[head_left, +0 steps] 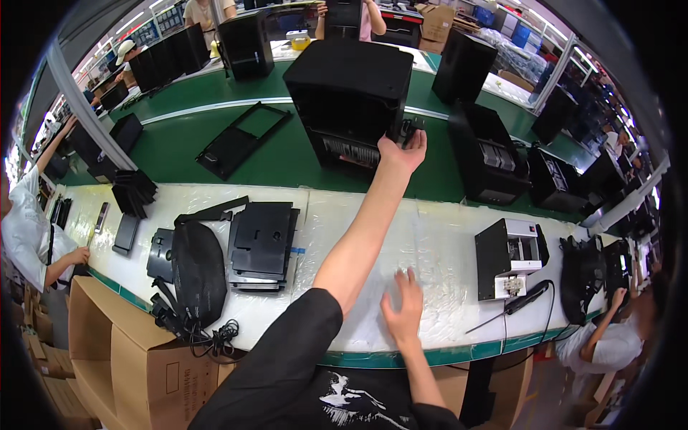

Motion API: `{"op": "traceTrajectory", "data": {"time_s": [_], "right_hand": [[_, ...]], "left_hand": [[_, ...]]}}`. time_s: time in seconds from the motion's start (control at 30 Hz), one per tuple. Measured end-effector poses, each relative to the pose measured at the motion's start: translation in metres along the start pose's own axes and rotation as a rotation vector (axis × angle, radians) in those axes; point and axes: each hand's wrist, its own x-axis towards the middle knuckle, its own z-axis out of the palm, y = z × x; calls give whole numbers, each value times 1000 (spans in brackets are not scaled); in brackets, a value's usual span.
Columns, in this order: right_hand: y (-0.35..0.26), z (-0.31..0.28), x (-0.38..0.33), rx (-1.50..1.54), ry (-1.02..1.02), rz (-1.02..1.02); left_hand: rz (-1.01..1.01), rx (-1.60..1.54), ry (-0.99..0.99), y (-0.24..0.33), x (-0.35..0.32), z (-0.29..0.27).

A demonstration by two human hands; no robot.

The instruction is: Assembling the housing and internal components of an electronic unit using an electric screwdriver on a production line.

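My left arm reaches across the bench to a large black box-shaped cabinet on the green surface. At the cabinet's lower right corner, my left hand is closed around a black cable bundle, partly hidden by the fingers. A striped panel shows low on the cabinet's near side. Over the pale film-covered worktop, my right hand has its fingers apart and holds nothing. To its right is a black-and-white machine, with a black-handled screwdriver in front of it.
Left on the worktop are stacked black panels and a black bag. A black frame lies on the green surface. More cabinets stand at right. An open cardboard box is below the bench edge. Co-workers are at both sides and across.
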Motion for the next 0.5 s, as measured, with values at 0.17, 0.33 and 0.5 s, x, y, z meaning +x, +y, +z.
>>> {"op": "traceTrajectory", "data": {"time_s": [0.17, 0.33, 0.5], "right_hand": [[17, -2, -49, -55, -125, -32], [22, 3, -51, -67, -43, 5], [18, 0, -44, -55, -63, 13]], "left_hand": [[203, 405, -51, 6, 28, -23], [-31, 360, -12, 21, 7, -30], [-166, 357, -312, 40, -66, -149]]}}
